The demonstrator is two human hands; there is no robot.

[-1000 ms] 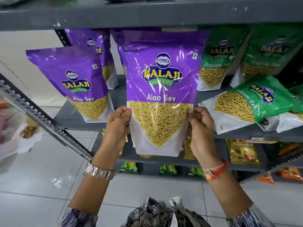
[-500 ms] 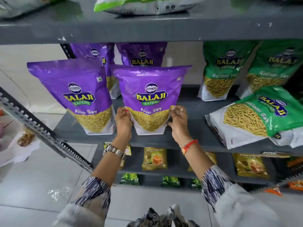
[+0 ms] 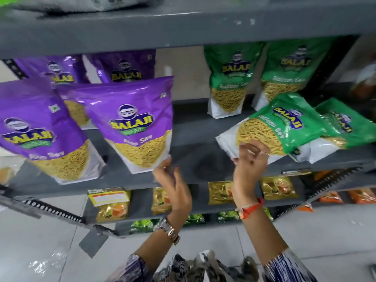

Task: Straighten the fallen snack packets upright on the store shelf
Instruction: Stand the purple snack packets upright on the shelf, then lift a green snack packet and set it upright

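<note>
A purple Aloo Sev packet (image 3: 134, 123) stands upright on the grey shelf (image 3: 193, 155), beside another purple packet (image 3: 40, 129). My left hand (image 3: 173, 184) hovers with fingers apart just off its lower right corner, holding nothing. To the right, a green Ratlami Sev packet (image 3: 284, 123) lies fallen on its side, its white base pointing left. My right hand (image 3: 251, 159) pinches that base edge. A second fallen green packet (image 3: 343, 123) lies behind it, partly covered.
Two upright green packets (image 3: 230, 78) stand at the back, with two more purple packets (image 3: 122, 66) at the back left. The upper shelf board (image 3: 183, 29) hangs close overhead. Lower shelves hold yellow packets (image 3: 219, 192). A slotted metal upright (image 3: 50, 208) juts out at the left.
Both hands let go of the purple packet, which now stands on the shelf. My right hand moved right and took hold of the fallen green packet; the view shifted right.
</note>
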